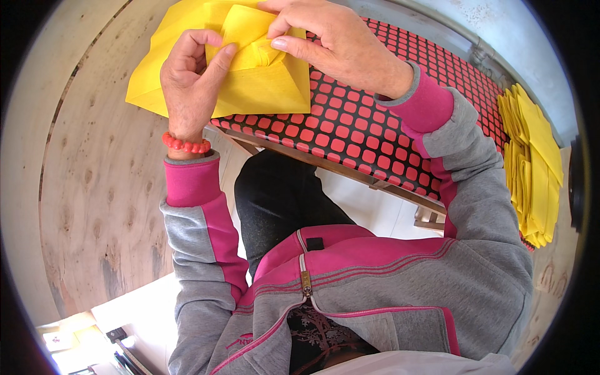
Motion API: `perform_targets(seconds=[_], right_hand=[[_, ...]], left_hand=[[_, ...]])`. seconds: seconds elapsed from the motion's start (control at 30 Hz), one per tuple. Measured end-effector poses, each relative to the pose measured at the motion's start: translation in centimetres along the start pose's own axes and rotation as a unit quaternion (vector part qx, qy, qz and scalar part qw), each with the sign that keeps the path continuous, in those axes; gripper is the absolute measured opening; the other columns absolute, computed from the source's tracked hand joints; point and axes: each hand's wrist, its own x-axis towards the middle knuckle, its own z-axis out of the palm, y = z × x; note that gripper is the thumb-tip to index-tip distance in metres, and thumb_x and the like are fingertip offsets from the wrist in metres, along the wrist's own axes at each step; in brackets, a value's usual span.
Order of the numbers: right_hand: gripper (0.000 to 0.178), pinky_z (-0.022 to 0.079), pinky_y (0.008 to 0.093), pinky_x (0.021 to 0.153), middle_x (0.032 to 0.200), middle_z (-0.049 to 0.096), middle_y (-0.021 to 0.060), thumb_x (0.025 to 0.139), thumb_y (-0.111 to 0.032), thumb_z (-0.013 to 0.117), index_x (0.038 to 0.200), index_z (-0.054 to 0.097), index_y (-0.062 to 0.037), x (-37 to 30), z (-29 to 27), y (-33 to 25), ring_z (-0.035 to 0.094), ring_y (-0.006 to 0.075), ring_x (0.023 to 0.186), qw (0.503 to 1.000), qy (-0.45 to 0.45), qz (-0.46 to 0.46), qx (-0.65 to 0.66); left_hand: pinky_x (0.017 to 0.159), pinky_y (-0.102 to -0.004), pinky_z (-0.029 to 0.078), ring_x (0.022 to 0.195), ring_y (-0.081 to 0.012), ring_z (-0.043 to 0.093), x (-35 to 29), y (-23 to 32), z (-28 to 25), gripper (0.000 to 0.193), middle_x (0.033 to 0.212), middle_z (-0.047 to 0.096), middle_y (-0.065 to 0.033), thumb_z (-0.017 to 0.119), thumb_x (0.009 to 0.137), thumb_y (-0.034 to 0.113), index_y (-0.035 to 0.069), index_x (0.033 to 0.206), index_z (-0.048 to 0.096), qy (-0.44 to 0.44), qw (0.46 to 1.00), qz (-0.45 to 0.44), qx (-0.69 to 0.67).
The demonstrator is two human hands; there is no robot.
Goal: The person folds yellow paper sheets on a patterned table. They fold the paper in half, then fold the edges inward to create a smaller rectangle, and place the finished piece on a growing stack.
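A yellow piece of thin fabric-like sheet (262, 94), bag-like in shape with folds, lies at the far left end of the table. On its left part, my left hand (194, 78) pinches a folded edge between thumb and forefinger; a red bead bracelet (186, 144) circles that wrist. From the right, my right hand (334, 47) reaches over with bent fingers, its thumb and forefinger closed on a fold near the middle. Small overlapping folds bunch up between the two hands. The fingertips of my right hand partly cover the sheet's upper edge.
The table (356, 134) has a black cover with pink-red squares and a wooden frame. A pile of folded yellow pieces (531, 165) rests at its right end. A pale wall (537, 44) runs behind, and a wooden board (100, 175) stands at the left.
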Motion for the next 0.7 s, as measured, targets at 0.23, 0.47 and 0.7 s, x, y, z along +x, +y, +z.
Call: perform_targets(seconds=[0.23,0.47,0.7], right_hand=[[0.014,0.050,0.0440,0.088,0.102,0.063,0.0230,0.093,-0.012,0.067,0.094,0.059,0.0001,0.0,-0.1,-0.1,0.063,0.0404,0.114,0.999,0.013,-0.009,0.031],[0.013,0.050,0.0427,0.089,0.099,0.063,0.0211,0.092,-0.010,0.067,0.094,0.059,-0.0008,0.0,0.3,0.0,0.064,0.0387,0.112,0.998,0.029,0.009,0.062],[0.015,0.050,0.0411,0.091,0.106,0.065,0.0217,0.091,-0.011,0.069,0.095,0.059,-0.0012,-0.2,-0.5,-1.3,0.064,0.0374,0.109,0.997,0.046,0.061,0.031]], left_hand=[[0.063,-0.0177,0.036,0.071,-0.0005,0.043,-0.1,0.1,-0.3,0.009,0.086,0.055,0.0073,0.071,0.092,0.001,0.003,0.097,0.064,-0.006,1.000,0.016,0.012],[0.064,-0.0194,0.035,0.073,-0.0026,0.043,-0.5,0.9,-0.4,0.009,0.084,0.053,0.0070,0.071,0.089,-0.002,0.002,0.095,0.066,-0.061,0.998,0.018,0.006],[0.063,-0.0167,0.036,0.071,-0.0004,0.044,-0.3,0.4,-0.5,0.008,0.083,0.053,0.0077,0.071,0.093,0.002,0.002,0.096,0.065,-0.033,0.999,-0.022,0.021]])
